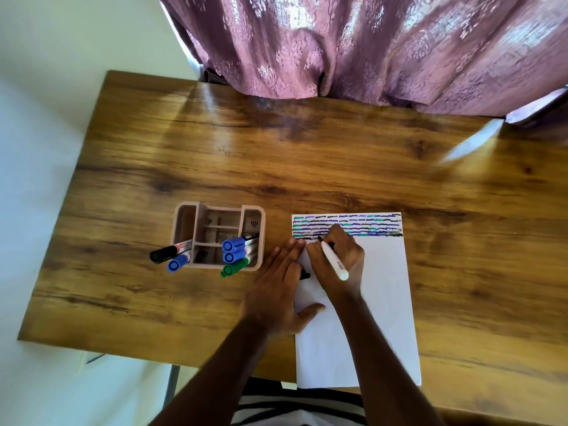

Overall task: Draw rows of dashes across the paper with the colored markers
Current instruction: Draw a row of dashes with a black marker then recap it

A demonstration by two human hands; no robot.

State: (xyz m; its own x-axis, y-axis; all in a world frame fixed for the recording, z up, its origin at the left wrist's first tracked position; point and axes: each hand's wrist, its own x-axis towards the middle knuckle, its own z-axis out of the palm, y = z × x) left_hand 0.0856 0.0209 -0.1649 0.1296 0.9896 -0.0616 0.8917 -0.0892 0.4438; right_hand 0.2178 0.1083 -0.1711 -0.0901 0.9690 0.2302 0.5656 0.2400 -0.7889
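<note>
Paper [378, 302] is lying flat on the wooden table [215, 155], right of centre, long side running toward the person, near edge hanging slightly past the table's front edge. Rows of dashes [362, 225] in green, blue/purple and black are filling the top strip only; the rest is sitting blank.

Right hand [339, 259] is gripping a white-barrelled marker [335, 259], fingers clenched around the barrel, black tip pointing up-left and touching the paper at the left end of the lowest row. Whether it's moving: can't tell.

Left hand [281, 287] is lying palm-down, fingers extended and released, straddling the paper's left edge and pinning it, thumb resting on the sheet. Small black object [305, 275], likely a cap, is peeking out between the two hands; can't tell if the left hand is touching it.

Pink organizer [196, 229] is sitting left of the paper, apart from it. Capped markers are leaning out toward the camera: black marker [163, 254] and one blue marker [176, 263] at the left compartment, two blue markers [233, 249] and a green marker [233, 268] at the right front. Purple curtain [368, 44] is hanging behind the table's far edge.
</note>
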